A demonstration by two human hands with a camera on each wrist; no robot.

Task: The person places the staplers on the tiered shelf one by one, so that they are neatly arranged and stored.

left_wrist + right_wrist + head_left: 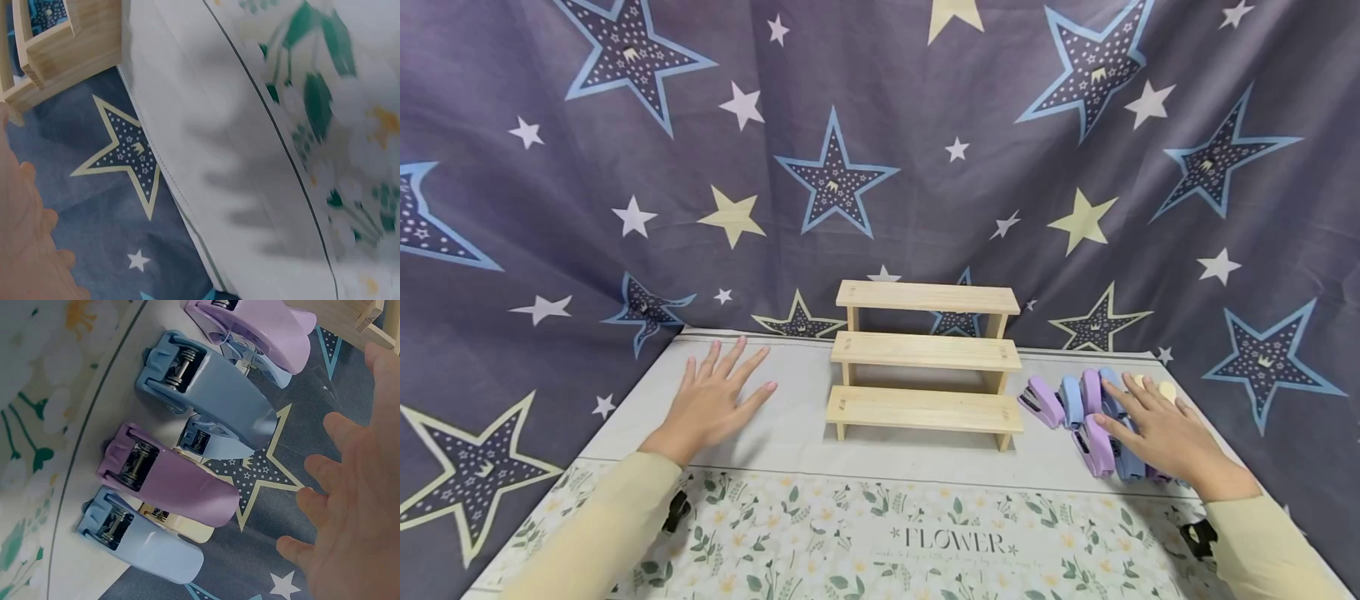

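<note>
Fingers spread wide, your right hand [1165,433] hovers over the staplers [187,456] near the mat's [790,433] right edge, at least seven counted, beside one three-step wooden rack [925,358]; your left hand [711,404] lies flat.

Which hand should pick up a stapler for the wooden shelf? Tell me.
Right. The right hand already hovers over the staplers beside the wooden shelf; the left hand lies spread on the far side, probably too distant.

The only readable text is the word "FLOWER", printed in dark capitals on the floral tablecloth [820,542] near its front edge, with a line of tiny illegible script beneath.
</note>
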